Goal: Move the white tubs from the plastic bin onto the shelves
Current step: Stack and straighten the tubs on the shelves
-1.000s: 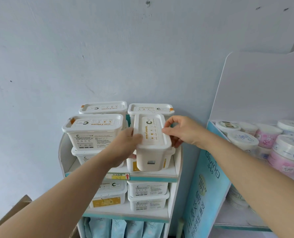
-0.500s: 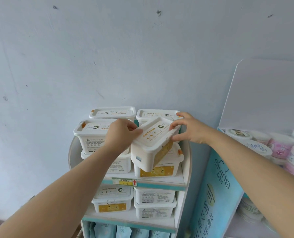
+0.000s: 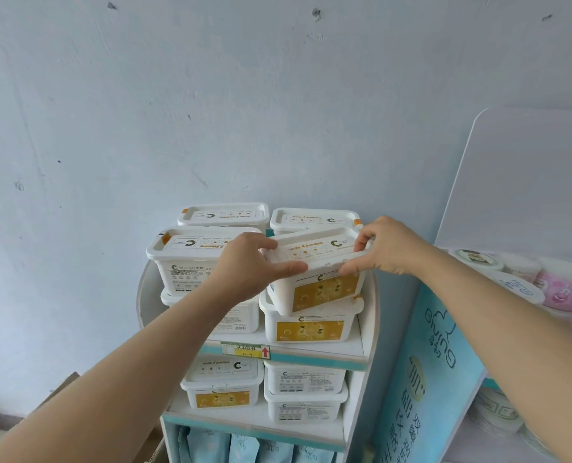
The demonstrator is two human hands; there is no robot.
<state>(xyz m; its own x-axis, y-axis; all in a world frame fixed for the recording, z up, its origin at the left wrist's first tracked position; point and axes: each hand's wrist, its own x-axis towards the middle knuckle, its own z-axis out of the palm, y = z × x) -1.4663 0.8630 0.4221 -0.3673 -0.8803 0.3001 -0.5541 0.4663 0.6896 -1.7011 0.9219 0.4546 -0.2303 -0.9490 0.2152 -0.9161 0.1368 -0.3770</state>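
While both hands grip its ends, a white tub [image 3: 321,289] hangs tilted over another tub [image 3: 308,329] on the right side of the upper shelf [image 3: 354,349]
The left hand [image 3: 248,272] curls round the tub's left end, thumb along the front rim and fingers over the lid; the right hand [image 3: 388,248] pinches the right end, thumb under the rim and fingers bent on top. The yellow label faces the camera, with its left side tipped lower. Just beside it on the left is a stack of two tubs [image 3: 184,262], and a price tag [image 3: 244,350] hangs on the shelf edge above the lower tubs [image 3: 304,379]. Behind, two rear tubs [image 3: 223,213] stand against the pale wall [image 3: 211,111], and a blue display stand [image 3: 425,379] with round pots [image 3: 558,285] stands at right
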